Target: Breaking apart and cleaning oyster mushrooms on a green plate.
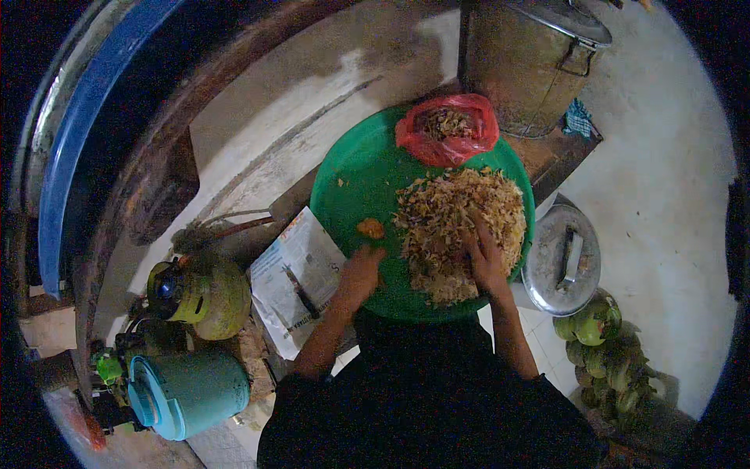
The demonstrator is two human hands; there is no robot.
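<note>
A round green tray (351, 172) lies in front of me, with a large heap of pale brown shredded food (441, 211) on its right half. My right hand (486, 258) rests on the heap, its fingers stretched apart and the tips partly sunk among the shreds. At the tray's near left, my left hand (363, 270) is closed, with its grip hidden. Just beyond its fingers is a small orange-brown lump (370, 228); whether it sits on a utensil, I cannot tell. A red plastic bag (484, 117) holding darker shreds stands open on the far side of the tray.
A folded printed paper (297, 273) lies left of the tray. Further left are a green gas cylinder (223, 293) and a turquoise lidded bucket (203, 395). A tall metal pot (519, 66) stands far right, a metal lid (558, 273) and green fruits (598, 320) at the right.
</note>
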